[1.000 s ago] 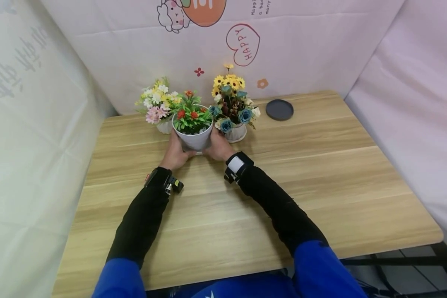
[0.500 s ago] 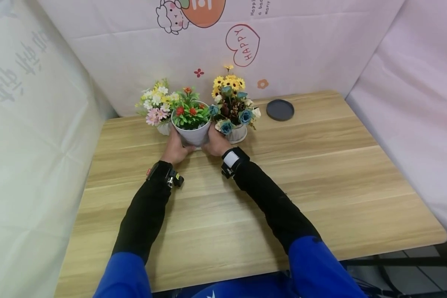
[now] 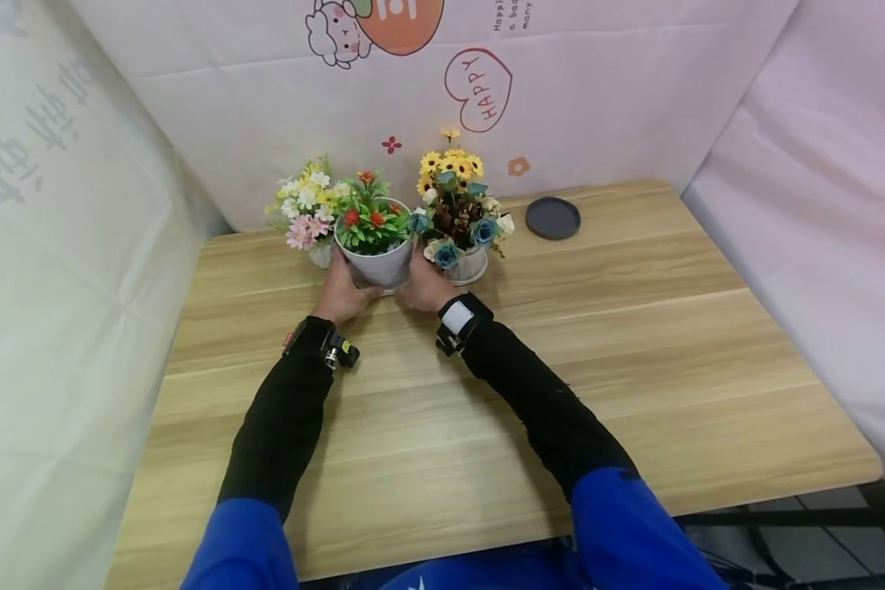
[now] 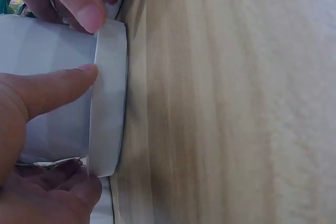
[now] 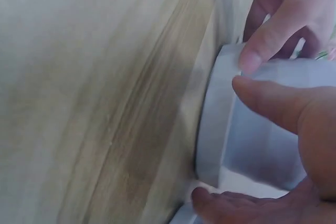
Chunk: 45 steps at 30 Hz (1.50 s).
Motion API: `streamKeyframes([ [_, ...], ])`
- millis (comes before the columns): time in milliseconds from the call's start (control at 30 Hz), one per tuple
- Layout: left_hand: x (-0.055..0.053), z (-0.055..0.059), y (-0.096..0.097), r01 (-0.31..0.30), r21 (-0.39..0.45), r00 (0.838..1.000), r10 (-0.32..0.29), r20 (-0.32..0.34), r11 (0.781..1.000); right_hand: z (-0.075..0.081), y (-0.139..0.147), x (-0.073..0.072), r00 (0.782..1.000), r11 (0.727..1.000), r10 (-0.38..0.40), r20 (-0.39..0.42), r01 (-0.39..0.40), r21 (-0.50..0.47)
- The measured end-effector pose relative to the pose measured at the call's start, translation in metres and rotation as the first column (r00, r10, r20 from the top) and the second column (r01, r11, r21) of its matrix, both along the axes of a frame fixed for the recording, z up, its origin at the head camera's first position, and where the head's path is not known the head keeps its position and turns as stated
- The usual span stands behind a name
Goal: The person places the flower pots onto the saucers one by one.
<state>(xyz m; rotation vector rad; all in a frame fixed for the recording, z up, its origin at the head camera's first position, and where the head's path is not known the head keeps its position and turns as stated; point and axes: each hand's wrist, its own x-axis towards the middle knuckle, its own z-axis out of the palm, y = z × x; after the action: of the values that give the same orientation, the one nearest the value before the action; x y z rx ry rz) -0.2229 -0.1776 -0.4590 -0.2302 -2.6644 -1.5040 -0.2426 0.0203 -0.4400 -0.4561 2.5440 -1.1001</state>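
Between my hands stands a white flowerpot [image 3: 376, 269] with red flowers and green leaves, upright near the back of the table. My left hand [image 3: 342, 292] grips its left side, thumb across the front. My right hand [image 3: 426, 285] holds the right side the same way; both thumbs come close together low on the pot. A white saucer [image 4: 107, 103] sits under the pot, flat on the table in the left wrist view. In the right wrist view, the fingertips reach down to the saucer's edge [image 5: 212, 124]. The far sides of the pot are hidden.
Left and behind is a pot of pink, white and yellow flowers [image 3: 308, 205]. Close on the right stands another pot with yellow and blue flowers [image 3: 457, 213]. A dark round saucer [image 3: 553, 218] lies further right on the wooden table [image 3: 634, 344], near the back cloth [image 3: 597, 106].
Both hands have moved the red-flowered pot slightly back and to the left, between the two other pots. In the last half second it has shifted only a little.
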Motion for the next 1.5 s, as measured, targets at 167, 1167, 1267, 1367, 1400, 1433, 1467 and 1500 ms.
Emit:
streamKeyframes([
  [167,0.005,0.000,-0.008,0.004,0.017,0.999,-0.005,0.042,1.000,0.009,0.016,0.022,0.997,0.996,0.081,-0.010,-0.081,0.033],
  [1167,-0.042,-0.007,-0.058,-0.254,0.117,0.940,0.274,-0.205,0.960,-0.009,0.216,-0.084,0.921,0.894,-0.362,-0.147,0.387,0.226],
  [1267,-0.049,-0.010,-0.055,-0.214,0.146,0.936,0.245,-0.253,0.966,-0.022,0.226,-0.101,0.905,0.862,-0.399,-0.145,0.425,0.276],
  [1367,-0.053,-0.014,-0.053,-0.199,0.123,0.934,0.226,-0.277,0.972,-0.031,0.232,-0.112,0.895,0.849,-0.436,-0.099,0.445,0.286],
  [1400,-0.053,-0.015,-0.053,-0.193,0.106,0.935,0.216,-0.283,0.976,-0.034,0.233,-0.114,0.891,0.848,-0.448,-0.081,0.451,0.279],
  [1433,-0.054,-0.015,-0.053,-0.186,0.085,0.938,0.202,-0.281,0.979,-0.037,0.233,-0.116,0.887,0.847,-0.458,-0.063,0.457,0.270],
  [1467,-0.054,-0.015,-0.053,-0.184,0.060,0.939,0.193,-0.283,0.981,-0.039,0.233,-0.118,0.883,0.845,-0.467,-0.053,0.463,0.267],
  [1500,-0.055,-0.016,-0.054,-0.183,0.040,0.941,0.187,-0.282,0.982,-0.042,0.232,-0.120,0.879,0.842,-0.474,-0.049,0.469,0.266],
])
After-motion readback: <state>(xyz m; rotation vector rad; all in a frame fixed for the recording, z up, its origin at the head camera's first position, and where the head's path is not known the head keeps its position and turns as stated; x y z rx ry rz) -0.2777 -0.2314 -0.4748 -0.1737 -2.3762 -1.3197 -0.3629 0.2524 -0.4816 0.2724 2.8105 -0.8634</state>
